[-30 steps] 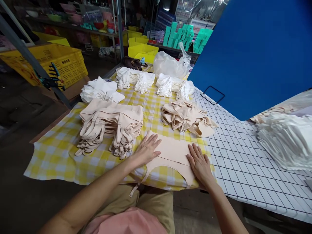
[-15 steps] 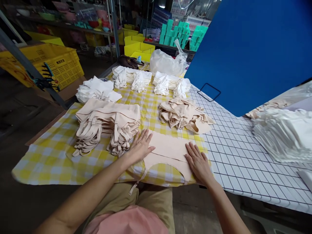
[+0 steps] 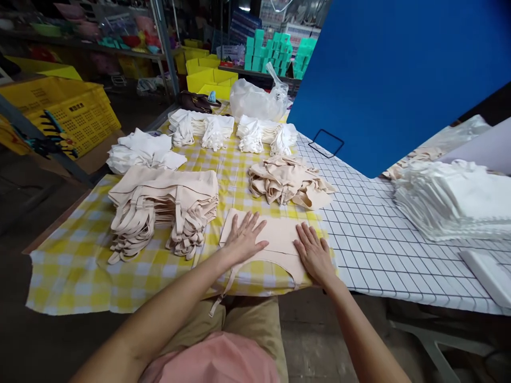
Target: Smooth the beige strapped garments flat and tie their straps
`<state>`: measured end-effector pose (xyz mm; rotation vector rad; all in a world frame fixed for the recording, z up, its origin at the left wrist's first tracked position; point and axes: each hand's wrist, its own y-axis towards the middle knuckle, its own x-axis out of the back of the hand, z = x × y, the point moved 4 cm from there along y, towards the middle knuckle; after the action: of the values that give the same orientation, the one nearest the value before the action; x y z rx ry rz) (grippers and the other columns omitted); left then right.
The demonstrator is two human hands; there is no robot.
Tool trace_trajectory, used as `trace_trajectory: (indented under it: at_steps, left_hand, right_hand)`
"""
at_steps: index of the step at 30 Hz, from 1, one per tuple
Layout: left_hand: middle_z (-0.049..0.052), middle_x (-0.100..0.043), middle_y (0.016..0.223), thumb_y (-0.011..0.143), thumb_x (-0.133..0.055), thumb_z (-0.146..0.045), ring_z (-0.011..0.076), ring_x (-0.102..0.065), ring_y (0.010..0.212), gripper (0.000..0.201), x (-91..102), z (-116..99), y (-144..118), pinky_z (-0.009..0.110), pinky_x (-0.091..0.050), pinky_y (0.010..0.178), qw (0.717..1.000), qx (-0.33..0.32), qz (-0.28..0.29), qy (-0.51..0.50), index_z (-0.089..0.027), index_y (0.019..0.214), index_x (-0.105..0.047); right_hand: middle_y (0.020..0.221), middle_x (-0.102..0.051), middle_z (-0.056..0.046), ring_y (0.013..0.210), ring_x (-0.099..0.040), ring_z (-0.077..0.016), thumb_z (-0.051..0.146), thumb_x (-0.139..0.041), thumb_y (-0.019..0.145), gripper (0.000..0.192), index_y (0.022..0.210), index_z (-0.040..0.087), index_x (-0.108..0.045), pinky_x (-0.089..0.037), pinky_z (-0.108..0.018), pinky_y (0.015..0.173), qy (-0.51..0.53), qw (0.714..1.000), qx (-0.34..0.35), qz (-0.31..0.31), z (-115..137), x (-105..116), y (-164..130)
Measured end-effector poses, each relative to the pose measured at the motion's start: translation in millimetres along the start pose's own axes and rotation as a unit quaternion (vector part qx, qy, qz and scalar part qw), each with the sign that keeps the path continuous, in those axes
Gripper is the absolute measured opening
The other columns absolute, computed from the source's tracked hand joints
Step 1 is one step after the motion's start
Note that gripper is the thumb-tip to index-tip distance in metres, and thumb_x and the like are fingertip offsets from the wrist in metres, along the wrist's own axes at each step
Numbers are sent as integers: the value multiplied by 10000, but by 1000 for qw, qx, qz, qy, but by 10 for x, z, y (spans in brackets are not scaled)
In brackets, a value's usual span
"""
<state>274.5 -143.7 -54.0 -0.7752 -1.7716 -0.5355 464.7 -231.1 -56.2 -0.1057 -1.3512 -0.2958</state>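
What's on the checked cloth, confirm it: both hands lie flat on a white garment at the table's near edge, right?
Not quite. The head view shows the left hand and right hand flat on a beige garment, not a white one, at the near edge of the yellow checked cloth.

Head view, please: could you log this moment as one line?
left hand: flat on beige garment | right hand: flat on it | beige stack: left of it

Your left hand (image 3: 244, 238) and right hand (image 3: 314, 254) lie flat on the garment (image 3: 279, 236) at the near table edge. Folded stack (image 3: 163, 205) just left of it, loose pile (image 3: 287, 181) behind it, bag (image 3: 255, 101) at the far end.
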Motion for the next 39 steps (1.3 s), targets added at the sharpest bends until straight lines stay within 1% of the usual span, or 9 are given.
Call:
trace_trajectory:
  at_steps: [5,8,10,14,18,23,29,33,39]
  left_hand:
    - [126,-150,1500,884,-385,-458,278,-72,1387,599,58,-109,10,557,-40,1092,1000,6,7,9,-185,1405,-274]
    - [111,-189,1493,901,-365,-397,251,-117,1384,550,35,-377,44,526,-61,1107,998,-51,-19,12,-185,1401,-280]
    - [103,-210,1489,905,-352,-384,246,-136,1381,533,-23,-602,65,519,-86,1110,995,-97,-17,3,-191,1397,-288]
    - [102,-199,1493,889,-372,-439,274,-112,1382,568,-195,-955,75,550,-76,1096,989,-145,31,-18,-202,1398,-290]
    - [80,-116,1513,841,-400,-554,322,-5,1383,669,-293,-1043,59,603,16,1066,988,-135,66,-25,-222,1408,-274]
    - [81,-75,1517,813,-398,-611,321,37,1382,731,-320,-1026,65,598,51,1061,988,-131,78,-29,-228,1418,-249]
    - [82,-71,1518,814,-392,-613,318,50,1382,725,-364,-1015,78,601,62,1055,988,-137,68,-33,-238,1417,-248]
    - [82,-62,1519,810,-390,-621,314,62,1381,732,-352,-1010,79,599,61,1055,987,-139,75,-36,-244,1419,-240]
    - [72,-50,1520,810,-398,-615,310,70,1381,734,-301,-1026,73,592,78,1055,986,-130,96,-38,-247,1422,-228]
  right_hand:
    - [1011,-655,-130,940,-593,-250,461,-394,843,405,1002,166,-620,-454,-363,807,261,960,-90,-54,-83,341,-585]
    - [676,-637,-55,696,-596,-202,483,-417,826,383,735,168,-615,-464,-300,676,361,915,-160,76,-11,197,-1031]
    - [708,-647,-55,747,-603,-229,499,-493,766,350,706,177,-615,-466,-314,688,399,884,-192,151,72,-17,-1243]
    - [1104,-608,-61,1097,-509,-263,488,-573,719,335,934,234,-612,-427,-328,866,485,842,-212,106,233,-324,-1328]
    - [879,-643,-31,934,-574,-234,492,-525,784,282,791,221,-602,-425,-317,856,548,807,-185,121,365,-326,-1323]
    - [697,-600,-28,753,-569,-187,514,-462,828,370,681,182,-535,-436,-266,725,534,815,-183,133,291,-38,-1529]
    - [495,-368,42,470,-354,-98,547,-412,826,436,612,178,-500,-263,-196,426,302,932,-173,103,143,443,-1730]
    - [470,-392,39,437,-369,-95,521,-397,837,421,596,190,-496,-270,-196,419,186,969,-125,107,66,831,-1734]
    - [527,-557,8,477,-512,-138,497,-389,820,346,701,223,-564,-384,-201,448,108,983,-130,72,-148,1348,-1603]
